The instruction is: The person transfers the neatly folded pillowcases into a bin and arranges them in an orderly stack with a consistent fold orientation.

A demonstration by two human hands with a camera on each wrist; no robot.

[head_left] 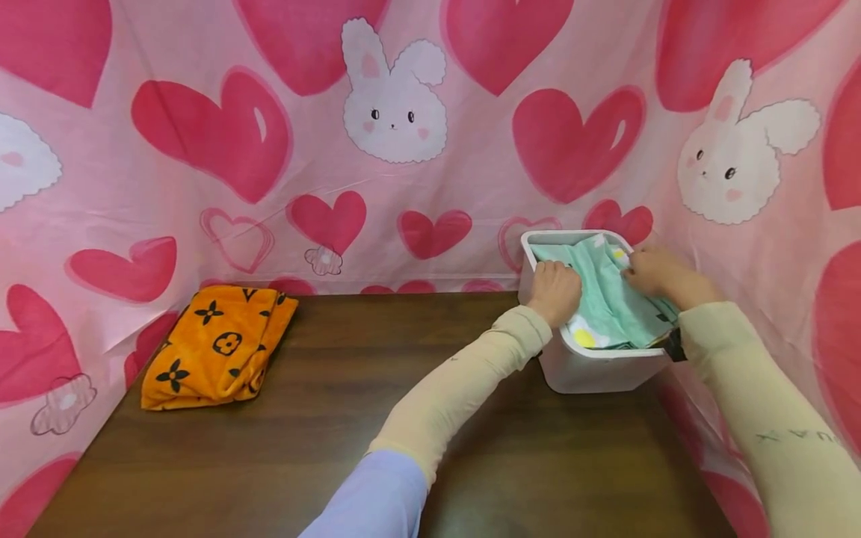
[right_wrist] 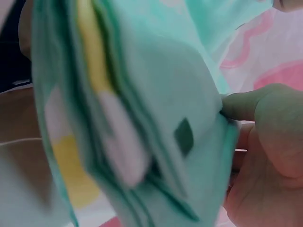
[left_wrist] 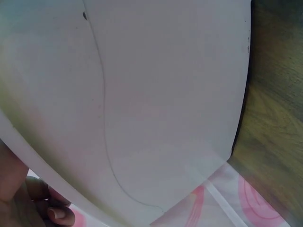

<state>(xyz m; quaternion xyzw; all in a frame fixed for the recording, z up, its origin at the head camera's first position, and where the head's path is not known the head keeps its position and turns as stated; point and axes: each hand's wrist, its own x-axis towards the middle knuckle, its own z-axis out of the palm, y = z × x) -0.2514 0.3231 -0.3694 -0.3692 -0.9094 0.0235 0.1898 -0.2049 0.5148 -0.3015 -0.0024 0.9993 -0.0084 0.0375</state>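
A folded mint-green cloth (head_left: 608,291) with white and yellow patches lies in the mouth of a white bin (head_left: 605,370) at the table's right side. My left hand (head_left: 557,290) pinches the cloth's left edge close to the bin's rim. On the opposite side my right hand (head_left: 655,275) pinches its right edge between thumb and fingers. Several stacked layers of the cloth (right_wrist: 180,94) show in the right wrist view, with the right hand (right_wrist: 272,146) at their edge. The left wrist view is mostly filled by the bin's wall (left_wrist: 165,94); curled fingers (left_wrist: 57,213) appear beyond its rim.
A folded orange plush cloth (head_left: 215,344) with dark flower-like motifs lies at the left of the brown wooden table (head_left: 377,388). A pink curtain (head_left: 484,172) printed with hearts and rabbits hangs behind and on both sides, close to the bin.
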